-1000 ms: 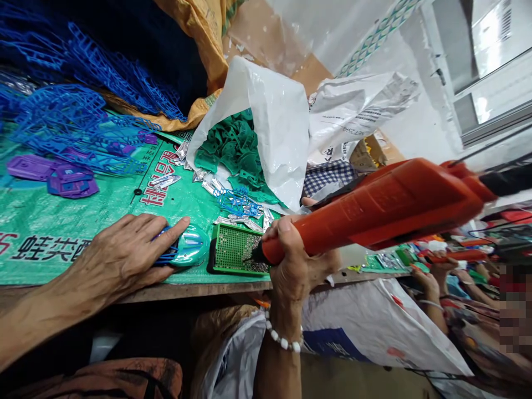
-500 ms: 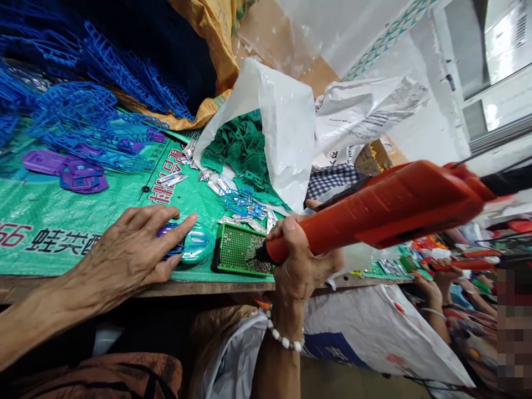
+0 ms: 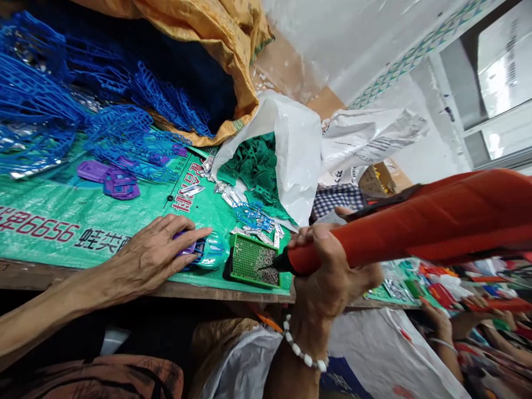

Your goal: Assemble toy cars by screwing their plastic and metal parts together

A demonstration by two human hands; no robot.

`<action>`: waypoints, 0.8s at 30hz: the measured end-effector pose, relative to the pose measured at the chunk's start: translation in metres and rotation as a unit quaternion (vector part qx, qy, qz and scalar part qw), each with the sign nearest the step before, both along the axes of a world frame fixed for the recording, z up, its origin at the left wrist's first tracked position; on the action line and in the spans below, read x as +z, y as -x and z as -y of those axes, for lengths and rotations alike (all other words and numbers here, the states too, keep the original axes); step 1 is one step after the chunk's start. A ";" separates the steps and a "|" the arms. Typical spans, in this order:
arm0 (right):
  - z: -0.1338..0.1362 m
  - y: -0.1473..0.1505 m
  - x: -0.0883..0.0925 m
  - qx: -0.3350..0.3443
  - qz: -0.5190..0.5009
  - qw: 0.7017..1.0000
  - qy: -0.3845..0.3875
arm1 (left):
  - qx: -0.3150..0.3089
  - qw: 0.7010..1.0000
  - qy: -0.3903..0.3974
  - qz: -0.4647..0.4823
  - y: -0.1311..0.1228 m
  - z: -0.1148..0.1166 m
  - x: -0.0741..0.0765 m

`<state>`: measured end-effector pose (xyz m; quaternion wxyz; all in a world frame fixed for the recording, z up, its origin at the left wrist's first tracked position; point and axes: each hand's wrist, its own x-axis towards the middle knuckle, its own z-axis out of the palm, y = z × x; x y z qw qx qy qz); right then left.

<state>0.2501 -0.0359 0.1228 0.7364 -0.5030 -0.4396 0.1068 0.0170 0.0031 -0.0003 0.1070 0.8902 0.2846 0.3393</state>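
My right hand (image 3: 328, 266) is wrapped round a red electric screwdriver (image 3: 415, 221), its dark tip over the small screws at the right end of a green perforated tray (image 3: 253, 260). Just left of that tray, a teal and purple toy car body (image 3: 213, 251) lies on the green sheet, with blue plastic showing in its middle. My left hand (image 3: 153, 249) holds this toy by its purple end, fingers over the top and thumb at the near side.
Blue plastic frames (image 3: 37, 94) and purple parts (image 3: 120, 183) lie at the left. Behind the tray are silver packets (image 3: 264, 237) and a white bag (image 3: 297, 155) of green pieces. An orange sack (image 3: 245, 94) stands at the back. Another person's hand (image 3: 438, 321) shows at the right.
The view has shifted, so the table things sit further right. The screwdriver has come closer and larger, its tip still over the screws. My left hand stays on the toy.
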 end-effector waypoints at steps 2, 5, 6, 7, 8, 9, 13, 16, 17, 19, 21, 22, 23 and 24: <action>-0.002 0.010 0.011 0.027 -0.014 0.999 -0.013 | -0.016 0.997 0.044 0.056 0.002 0.000 0.000; -0.009 0.028 0.023 0.065 -0.037 0.997 -0.034 | -0.044 0.991 0.067 0.103 0.006 0.001 0.002; -0.012 0.035 0.026 0.074 -0.044 0.996 -0.035 | -0.053 0.990 0.070 0.109 0.007 0.002 0.003; -0.015 0.041 0.028 0.084 -0.051 0.995 -0.033 | -0.059 0.989 0.072 0.117 0.009 0.003 0.004; -0.018 0.048 0.030 0.100 -0.059 0.993 -0.031 | -0.061 0.988 0.072 0.124 0.010 0.004 0.004; -0.021 0.055 0.030 0.118 -0.067 0.990 -0.026 | -0.061 0.987 0.072 0.130 0.012 0.005 0.005; -0.032 0.078 0.029 0.180 -0.075 0.981 -0.026 | -0.056 0.985 0.077 0.147 0.015 0.008 0.003; -0.036 0.092 0.025 0.204 -0.070 0.976 -0.032 | -0.063 0.978 0.110 0.163 0.015 0.008 0.001; -0.037 0.095 0.024 0.209 -0.073 0.975 -0.030 | -0.065 0.977 0.120 0.165 0.015 0.007 0.002; -0.039 0.100 0.023 0.216 -0.077 0.973 -0.024 | -0.063 0.975 0.131 0.166 0.015 0.007 0.003; -0.040 0.103 0.022 0.218 -0.078 0.973 -0.020 | -0.061 0.974 0.141 0.167 0.014 0.007 0.005; -0.040 0.103 0.022 0.217 -0.077 0.973 -0.019 | -0.061 0.973 0.145 0.169 0.014 0.007 0.006; -0.041 0.104 0.021 0.216 -0.077 0.973 -0.019 | -0.061 0.972 0.148 0.170 0.014 0.007 0.006; -0.041 0.104 0.021 0.214 -0.077 0.974 -0.017 | -0.061 0.972 0.151 0.170 0.014 0.007 0.005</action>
